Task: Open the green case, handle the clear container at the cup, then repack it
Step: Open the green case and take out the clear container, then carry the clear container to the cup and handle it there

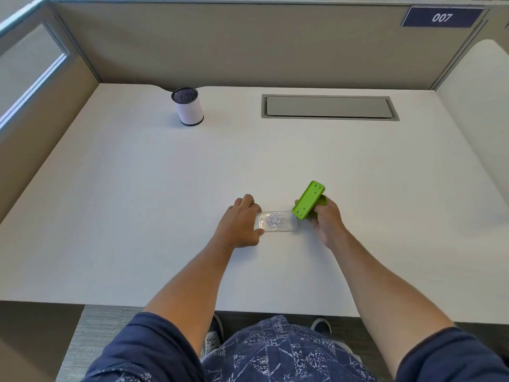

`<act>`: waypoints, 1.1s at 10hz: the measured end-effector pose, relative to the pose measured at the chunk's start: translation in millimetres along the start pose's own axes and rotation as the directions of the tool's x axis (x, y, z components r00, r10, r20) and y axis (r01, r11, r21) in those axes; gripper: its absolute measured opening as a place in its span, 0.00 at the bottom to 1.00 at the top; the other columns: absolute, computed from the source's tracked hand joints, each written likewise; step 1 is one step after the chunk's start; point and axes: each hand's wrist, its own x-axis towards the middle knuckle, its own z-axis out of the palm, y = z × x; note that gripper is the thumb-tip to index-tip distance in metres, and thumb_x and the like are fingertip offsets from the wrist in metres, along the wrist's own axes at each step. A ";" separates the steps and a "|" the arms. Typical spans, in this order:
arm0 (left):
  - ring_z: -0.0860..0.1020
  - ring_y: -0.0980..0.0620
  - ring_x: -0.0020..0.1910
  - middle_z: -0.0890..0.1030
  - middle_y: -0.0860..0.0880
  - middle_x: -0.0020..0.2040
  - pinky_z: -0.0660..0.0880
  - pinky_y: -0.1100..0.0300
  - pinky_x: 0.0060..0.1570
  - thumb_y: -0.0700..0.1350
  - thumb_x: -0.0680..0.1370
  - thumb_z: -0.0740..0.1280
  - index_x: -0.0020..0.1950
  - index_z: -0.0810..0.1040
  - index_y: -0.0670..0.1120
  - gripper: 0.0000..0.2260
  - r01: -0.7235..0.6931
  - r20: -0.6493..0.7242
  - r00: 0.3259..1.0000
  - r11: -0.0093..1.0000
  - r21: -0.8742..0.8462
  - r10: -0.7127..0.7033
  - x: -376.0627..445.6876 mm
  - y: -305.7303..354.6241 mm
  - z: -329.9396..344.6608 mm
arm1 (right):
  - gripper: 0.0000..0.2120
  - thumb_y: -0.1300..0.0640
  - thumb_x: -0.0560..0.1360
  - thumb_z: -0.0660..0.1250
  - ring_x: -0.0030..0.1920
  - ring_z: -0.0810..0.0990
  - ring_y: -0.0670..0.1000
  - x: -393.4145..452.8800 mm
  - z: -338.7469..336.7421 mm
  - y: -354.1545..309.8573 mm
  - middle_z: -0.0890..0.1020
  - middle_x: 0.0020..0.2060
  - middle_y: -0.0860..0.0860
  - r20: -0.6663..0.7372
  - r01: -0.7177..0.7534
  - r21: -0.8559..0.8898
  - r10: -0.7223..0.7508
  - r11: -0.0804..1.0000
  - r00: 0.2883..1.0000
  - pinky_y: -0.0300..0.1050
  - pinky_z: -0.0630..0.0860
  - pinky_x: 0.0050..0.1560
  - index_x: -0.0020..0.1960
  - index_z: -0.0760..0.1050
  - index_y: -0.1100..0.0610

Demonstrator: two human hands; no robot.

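A clear flat container (278,221) with small pale bits inside lies on the white desk (137,205), a little in front of me. My left hand (242,224) grips its left end, thumb and fingers on either side. My right hand (325,219) holds the green case (308,199) tilted up off the desk, just right of the container. The case's flat green face points up and left; I cannot tell whether it is open. A white cup (188,107) with a dark rim stands upright at the back left, far from both hands.
A grey cable hatch (329,107) is set flush into the desk at the back right. Beige partition walls (248,51) close in the back and both sides. The desk's front edge runs just above my lap.
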 end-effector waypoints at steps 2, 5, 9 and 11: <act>0.72 0.46 0.62 0.70 0.48 0.64 0.75 0.51 0.60 0.54 0.73 0.74 0.69 0.75 0.45 0.27 0.000 0.004 1.000 1.000 0.002 0.000 -0.4 -0.7 -0.6 | 0.12 0.73 0.77 0.58 0.45 0.87 0.53 -3.2 10.2 -3.5 0.86 0.42 0.58 0.078 -0.027 -0.143 0.038 0.989 0.996 0.46 0.85 0.44 0.50 0.75 0.59; 0.72 0.46 0.63 0.70 0.48 0.64 0.74 0.51 0.60 0.54 0.73 0.73 0.68 0.75 0.45 0.27 -0.004 0.003 1.000 1.000 0.007 0.004 -0.1 -0.9 -0.8 | 0.13 0.64 0.79 0.57 0.53 0.78 0.55 -4.2 2.1 -27.2 0.79 0.58 0.53 0.080 0.276 -0.788 -0.352 0.551 0.933 0.54 0.78 0.52 0.61 0.72 0.55; 0.71 0.46 0.63 0.70 0.49 0.63 0.74 0.52 0.60 0.54 0.73 0.73 0.68 0.75 0.46 0.26 -0.013 0.003 1.000 1.000 0.008 0.013 -0.4 -1.4 -1.2 | 0.25 0.70 0.67 0.68 0.40 0.81 0.61 -11.9 -11.0 -24.0 0.82 0.44 0.62 0.401 0.142 -0.842 -0.428 -0.520 0.810 0.50 0.79 0.34 0.65 0.77 0.69; 0.71 0.46 0.63 0.70 0.49 0.64 0.73 0.52 0.61 0.55 0.73 0.73 0.68 0.75 0.46 0.27 -0.008 0.008 1.000 1.000 0.006 0.008 0.2 -2.5 -0.5 | 0.29 0.69 0.63 0.71 0.34 0.79 0.58 -12.5 -14.2 -20.9 0.81 0.39 0.59 0.412 0.095 -0.810 -0.446 -0.579 0.794 0.45 0.73 0.26 0.65 0.78 0.65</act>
